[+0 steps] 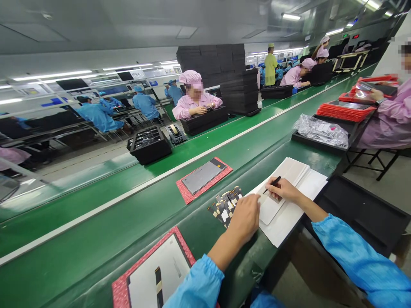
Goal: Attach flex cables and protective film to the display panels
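My right hand point(285, 190) grips a slim black pointed tool point(275, 181), its tip angled down over a stack of white sheets point(295, 169) at the bench edge. The tool may be tweezers or a pen; I cannot tell which. Close to the tip, my left hand point(246, 216) has its fingers closed at the left side of the sheets. What those fingers hold, if anything, is hidden. Just beyond the left hand lies a heap of small black flex cables point(224, 204) with gold and white parts.
Grey panels lie on pink foam, one flat panel point(204, 176) ahead and another panel point(144, 273) by my left forearm. A green conveyor point(96, 226) runs alongside. Bagged parts point(321, 130) and red foam stacks point(345, 112) stand right. Co-workers in pink sit across and right.
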`<state>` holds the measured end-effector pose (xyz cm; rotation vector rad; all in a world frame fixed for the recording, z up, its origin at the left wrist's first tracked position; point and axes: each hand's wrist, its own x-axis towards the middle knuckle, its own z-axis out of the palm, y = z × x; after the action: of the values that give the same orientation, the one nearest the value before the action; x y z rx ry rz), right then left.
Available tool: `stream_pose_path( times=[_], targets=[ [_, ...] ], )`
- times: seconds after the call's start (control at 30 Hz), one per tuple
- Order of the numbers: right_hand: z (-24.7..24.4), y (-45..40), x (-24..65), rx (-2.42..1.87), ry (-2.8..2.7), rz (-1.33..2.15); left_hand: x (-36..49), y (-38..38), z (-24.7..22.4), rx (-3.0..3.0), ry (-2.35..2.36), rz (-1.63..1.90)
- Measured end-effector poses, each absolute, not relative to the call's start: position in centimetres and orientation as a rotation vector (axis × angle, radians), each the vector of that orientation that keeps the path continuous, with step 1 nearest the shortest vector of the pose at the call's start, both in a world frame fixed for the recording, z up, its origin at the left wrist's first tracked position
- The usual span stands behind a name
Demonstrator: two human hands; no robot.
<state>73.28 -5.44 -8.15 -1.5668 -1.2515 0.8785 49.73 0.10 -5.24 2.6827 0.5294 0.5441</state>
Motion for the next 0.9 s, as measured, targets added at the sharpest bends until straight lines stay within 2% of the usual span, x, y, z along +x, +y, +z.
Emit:
stream_pose_path(
  times=[0.13,0.33,0.4,0.53,0.6,0.73,0.9],
  targets=[
    [-8.1,-5.8,73.1,-1.555,-1.317,0.798,53.6,3.6,-4.2,2.276,0.613,0.413],
    [-6.2,-8.2,71.0,-1.513,-1.636,0.336,55.7,5.6,-4.6,2.19,0.557,0.292],
    [-5.0,-10.1,69.3,-1.423,-1.824,0.19,55.6,5.9,-4.5,2.195,0.51,0.26],
    [-1.3,-14.8,65.4,-1.285,-2.02,0.173,55.6,6.6,-4.0,2.165,0.479,0.213],
    [0.5,-16.7,63.8,-1.171,-2.092,0.054,55.2,6.9,-3.3,2.111,0.475,0.204],
    [2.0,-17.9,61.9,-1.104,-1.994,-0.023,51.0,6.2,-0.7,1.993,0.496,0.3],
    [0.5,-16.3,59.6,-1.127,-1.862,0.012,39.0,1.4,2.0,1.95,0.635,0.449]
  ],
)
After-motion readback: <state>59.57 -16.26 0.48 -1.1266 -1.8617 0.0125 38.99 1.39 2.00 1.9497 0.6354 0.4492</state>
